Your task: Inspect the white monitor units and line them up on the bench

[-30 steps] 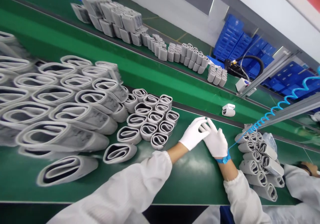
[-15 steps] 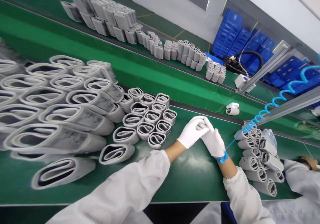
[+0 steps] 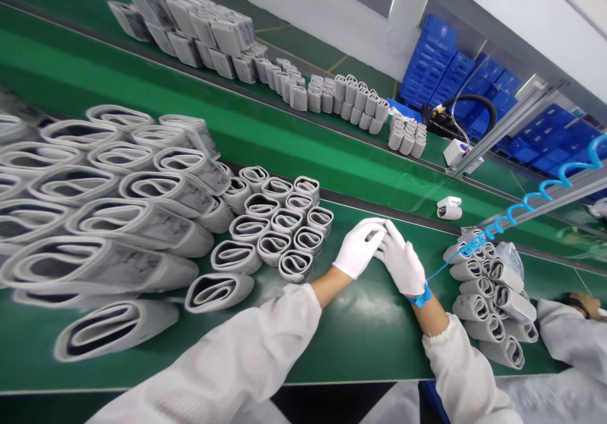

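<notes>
My left hand (image 3: 359,248) and my right hand (image 3: 402,258), both in white gloves, meet at the fingertips above the green table (image 3: 365,335). Neither hand shows anything held. The fingers of both are stretched out and slightly bent, and the tips of the left overlap those of the right. A blue wrist band (image 3: 420,298) circles my right wrist, with a thin blue cord running from it to a coiled cord (image 3: 526,206). Left of my hands stand rolled grey cuffs (image 3: 296,265) in rows. Another pile of rolled cuffs (image 3: 474,307) lies to the right.
Larger stacked rolls (image 3: 156,272) fill the left side. Beyond the table runs a green conveyor belt (image 3: 265,136) carrying a small white device with a cuff (image 3: 449,209). More cuffs (image 3: 360,102) line the far ledge. A co-worker's sleeve (image 3: 569,335) reaches in at right.
My hands stay together, with the left thumb now drawn in closer to the right fingers. On the belt, the white device with its cuff has shifted slightly right.
</notes>
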Motion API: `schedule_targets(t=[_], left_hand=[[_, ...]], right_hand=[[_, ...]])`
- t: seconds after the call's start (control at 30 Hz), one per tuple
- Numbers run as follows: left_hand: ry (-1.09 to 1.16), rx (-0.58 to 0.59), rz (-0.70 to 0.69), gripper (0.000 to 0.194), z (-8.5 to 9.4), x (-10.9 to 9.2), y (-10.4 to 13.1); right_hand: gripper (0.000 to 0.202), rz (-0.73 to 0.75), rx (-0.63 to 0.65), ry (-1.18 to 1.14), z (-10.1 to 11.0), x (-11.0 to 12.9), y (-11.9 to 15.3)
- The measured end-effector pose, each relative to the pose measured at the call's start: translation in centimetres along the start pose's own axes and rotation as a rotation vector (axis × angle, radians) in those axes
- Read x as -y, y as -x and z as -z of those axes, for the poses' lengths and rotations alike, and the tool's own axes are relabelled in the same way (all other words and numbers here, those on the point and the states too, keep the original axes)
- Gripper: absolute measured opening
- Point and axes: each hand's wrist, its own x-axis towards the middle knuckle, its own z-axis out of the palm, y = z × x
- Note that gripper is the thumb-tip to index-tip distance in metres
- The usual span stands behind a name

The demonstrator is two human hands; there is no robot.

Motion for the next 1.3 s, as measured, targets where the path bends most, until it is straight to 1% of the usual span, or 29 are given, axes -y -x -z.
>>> schedule_targets(t=[0.07,0.13,0.23,0.3,0.37,0.43,0.53,0.6,0.7,0.83,0.97,1.07,1.17,1.3], left_hand=[[-0.01,-0.023,0.006,0.016,0.1,-0.1,0.0],[-0.015,-0.039,0.017,0.016,0.2,-0.1,0.0],[-0.052,-0.05,0.011,0.016,0.4,0.2,-0.1],[-0.116,-0.05,-0.007,0.017,0.4,0.6,-0.2],[-0.203,-0.032,-0.031,0.02,0.4,1.0,-0.3],[-0.303,0.017,-0.042,0.033,0.4,1.3,-0.4],[-0.418,0.097,-0.026,0.047,0.3,1.4,-0.4],[-0.444,0.117,-0.02,0.05,0.3,1.4,-0.4],[-0.441,0.114,-0.029,0.052,0.3,1.4,-0.4],[-0.457,0.098,-0.004,0.053,0.5,1.6,-0.6],[-0.485,0.076,0.074,0.066,0.7,1.7,-0.7],[-0.494,0.091,0.083,0.074,0.8,1.6,-0.6],[-0.507,0.148,0.031,0.079,0.8,1.3,-0.3],[-0.571,0.33,-0.065,0.082,0.4,0.5,0.1]], right_hand=[[0.088,0.017,0.027,-0.009,-0.1,0.1,0.0],[0.088,0.028,0.025,-0.012,0.2,0.0,-0.1],[0.091,0.024,-0.009,0.024,1.5,0.1,-0.4],[0.09,0.041,-0.088,0.088,3.2,0.4,-0.6],[0.087,0.107,-0.216,0.164,5.1,1.0,-0.7],[0.083,0.18,-0.337,0.212,6.8,1.6,-0.8],[0.083,0.201,-0.426,0.222,8.2,2.0,-0.9],[0.083,0.208,-0.453,0.224,8.4,1.9,-1.0],[0.083,0.225,-0.469,0.243,8.3,1.6,-1.1],[0.083,0.197,-0.488,0.28,8.7,1.7,-1.0],[0.084,0.195,-0.525,0.311,9.5,2.2,-0.8],[0.084,0.203,-0.523,0.31,9.6,2.5,-0.7],[0.084,0.195,-0.493,0.311,9.4,2.5,-0.6],[0.085,0.182,-0.486,0.318,9.2,2.5,-0.5]])
